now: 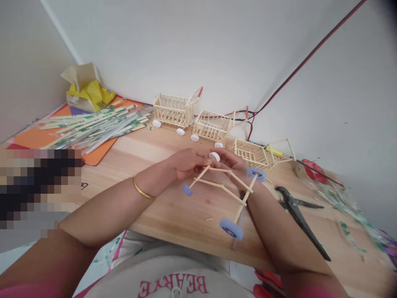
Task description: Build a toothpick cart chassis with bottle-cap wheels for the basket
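Observation:
Above the tabletop, a wheeled frame of thin wooden sticks (221,186) spans both hands. Its wide axle has two large blue wheels (231,229) and lies toward me over my right forearm. A small blue wheel (187,189) and a small white wheel (214,157) are at its narrow far end. My left hand (188,162) is closed, thumb and fingers pinched at the narrow end beside the white wheel. Around that white wheel curl the fingers of my right hand (234,162); its thumb and grip are partly hidden.
Behind stand two stick carts (173,111) with white wheels; a similar stick basket (248,151) lies near the wall. Wrapped chopsticks (102,122) pile up at left. Pliers (294,209), a tape roll (312,171) and torn wrappers (347,225) are at right.

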Demonstrator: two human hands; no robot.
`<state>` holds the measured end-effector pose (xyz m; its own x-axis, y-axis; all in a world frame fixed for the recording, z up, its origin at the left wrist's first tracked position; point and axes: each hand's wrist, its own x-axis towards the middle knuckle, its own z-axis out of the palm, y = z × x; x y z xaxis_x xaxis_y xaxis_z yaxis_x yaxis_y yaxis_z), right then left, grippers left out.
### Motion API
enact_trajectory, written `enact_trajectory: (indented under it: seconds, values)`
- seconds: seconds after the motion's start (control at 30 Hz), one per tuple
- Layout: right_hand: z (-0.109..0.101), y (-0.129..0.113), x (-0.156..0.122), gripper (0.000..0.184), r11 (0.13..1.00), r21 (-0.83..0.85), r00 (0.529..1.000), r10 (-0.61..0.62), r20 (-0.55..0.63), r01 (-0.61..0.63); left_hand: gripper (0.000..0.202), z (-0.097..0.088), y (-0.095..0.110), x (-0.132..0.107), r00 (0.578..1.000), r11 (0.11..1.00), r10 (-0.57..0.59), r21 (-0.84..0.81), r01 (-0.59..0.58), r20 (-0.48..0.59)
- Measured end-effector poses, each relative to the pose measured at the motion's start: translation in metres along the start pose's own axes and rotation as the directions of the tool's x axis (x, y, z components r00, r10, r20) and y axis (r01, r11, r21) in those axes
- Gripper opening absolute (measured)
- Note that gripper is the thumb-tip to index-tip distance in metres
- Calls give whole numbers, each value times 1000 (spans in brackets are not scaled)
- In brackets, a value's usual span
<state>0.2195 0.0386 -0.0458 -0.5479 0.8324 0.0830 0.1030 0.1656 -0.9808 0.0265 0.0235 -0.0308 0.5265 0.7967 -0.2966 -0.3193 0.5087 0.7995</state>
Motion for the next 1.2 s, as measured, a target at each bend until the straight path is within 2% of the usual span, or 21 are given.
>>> enact_trajectory:
  seconds: [0.1,0.27,0.43,0.6,0.77,1.07,1.2]
  values:
    - [-2,2,0,44,999,-40,1000,-1,7,2,17,1,1,-1,999,999,-38,-14,38,3]
    - [-9,0,-1,41,973,-222,998,-60,16,62,22,1,3,-1,999,999,-51,-5,51,16]
    - [-12,-2,1,37,873,-436,975,-210,67,218,20,0,1,0,999,999,-43,21,44,-17]
    - [-9,-6,1,32,756,-591,954,-285,90,282,20,1,0,-1,998,998,-56,22,55,18]
    - [-4,-11,0,26,713,-635,942,-327,74,298,22,3,2,-4,996,996,-86,21,85,22]
    - [0,-18,-1,27,724,-638,951,-307,42,262,22,3,3,-4,993,993,-114,26,114,17]
    - [-2,-19,-2,29,727,-632,954,-290,74,270,23,2,1,-3,994,993,-108,54,107,18]
